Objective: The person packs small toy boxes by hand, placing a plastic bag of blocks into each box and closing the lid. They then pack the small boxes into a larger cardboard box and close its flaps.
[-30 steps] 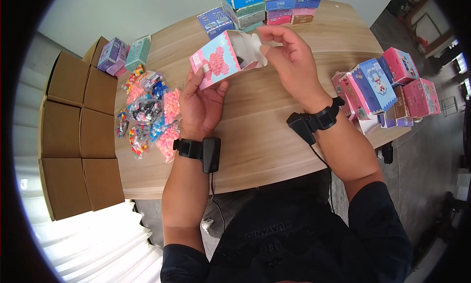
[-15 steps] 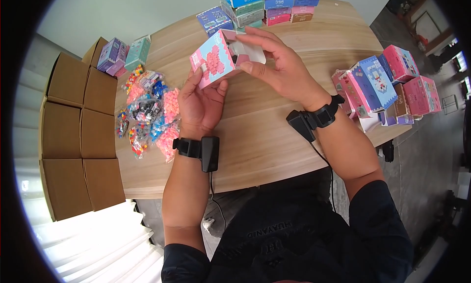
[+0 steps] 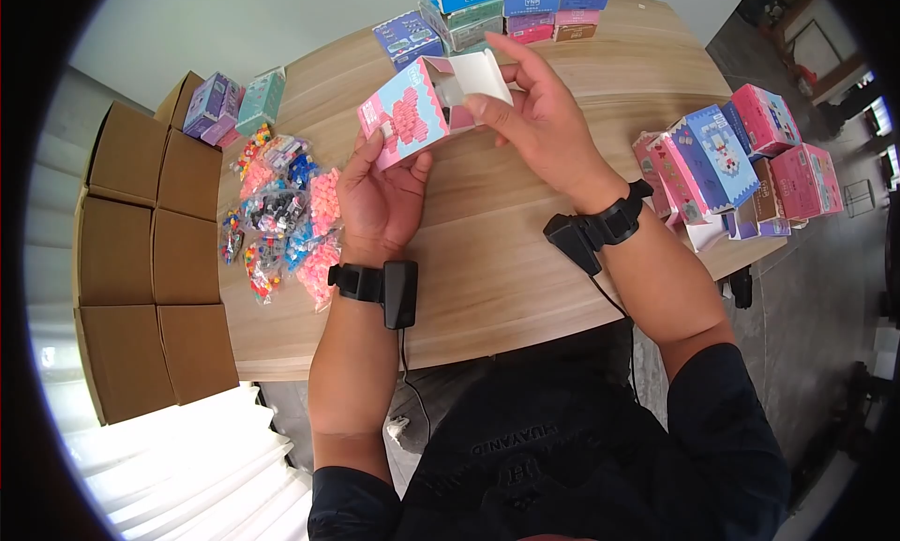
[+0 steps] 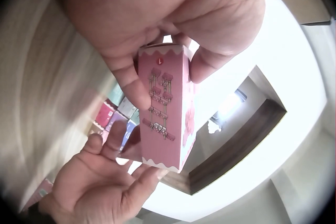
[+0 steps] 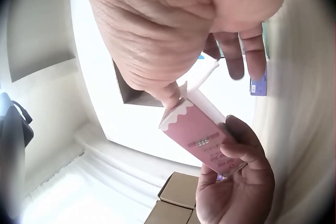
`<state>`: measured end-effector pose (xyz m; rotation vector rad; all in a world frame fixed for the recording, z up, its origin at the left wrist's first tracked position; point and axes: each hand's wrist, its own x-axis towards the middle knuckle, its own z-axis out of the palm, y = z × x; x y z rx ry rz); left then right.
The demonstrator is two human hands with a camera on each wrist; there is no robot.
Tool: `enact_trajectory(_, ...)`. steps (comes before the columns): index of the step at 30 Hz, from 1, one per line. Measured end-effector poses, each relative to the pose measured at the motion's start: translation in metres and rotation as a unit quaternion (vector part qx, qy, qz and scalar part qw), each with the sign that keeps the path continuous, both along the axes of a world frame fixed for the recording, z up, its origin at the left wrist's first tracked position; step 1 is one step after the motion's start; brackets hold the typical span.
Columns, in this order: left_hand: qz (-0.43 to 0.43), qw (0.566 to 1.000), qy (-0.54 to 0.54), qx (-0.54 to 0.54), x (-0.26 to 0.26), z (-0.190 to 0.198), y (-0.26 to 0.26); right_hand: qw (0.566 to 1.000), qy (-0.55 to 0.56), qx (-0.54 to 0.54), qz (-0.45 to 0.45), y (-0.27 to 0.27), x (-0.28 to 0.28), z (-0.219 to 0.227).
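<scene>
Box (image 3: pixel 408 115) of pink cardboard, wavy-bordered

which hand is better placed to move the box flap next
Probably the right hand: it is at the open end of the pink box, right by the white flap. The left hand grips the other end, so it seems better kept for steadying.

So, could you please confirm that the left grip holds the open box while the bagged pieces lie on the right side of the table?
Not quite: the bagged pieces lie on the left side of the table, as the head view shows; the left grip does hold the open box.
</scene>
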<state>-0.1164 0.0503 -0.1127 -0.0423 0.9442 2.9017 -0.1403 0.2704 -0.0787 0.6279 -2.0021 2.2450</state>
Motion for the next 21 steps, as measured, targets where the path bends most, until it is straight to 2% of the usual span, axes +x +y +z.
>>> enact_trajectory(4,-0.004,0.999,0.033,-0.035,0.002,0.003,0.003,0.995,-0.040,-0.086,-0.012,0.002,0.002,0.012)
enact_trajectory(10,-0.003,0.998,0.035,-0.043,0.003,0.005,0.005,0.998,0.011,-0.055,0.011,-0.001,0.002,0.006)
enact_trajectory(13,-0.006,0.997,0.047,-0.054,0.004,0.007,0.007,0.999,-0.028,-0.039,0.023,-0.002,0.003,0.006)
enact_trajectory(21,-0.002,0.994,0.075,-0.080,0.003,0.007,0.011,0.997,-0.043,-0.055,0.026,0.000,-0.003,-0.006)
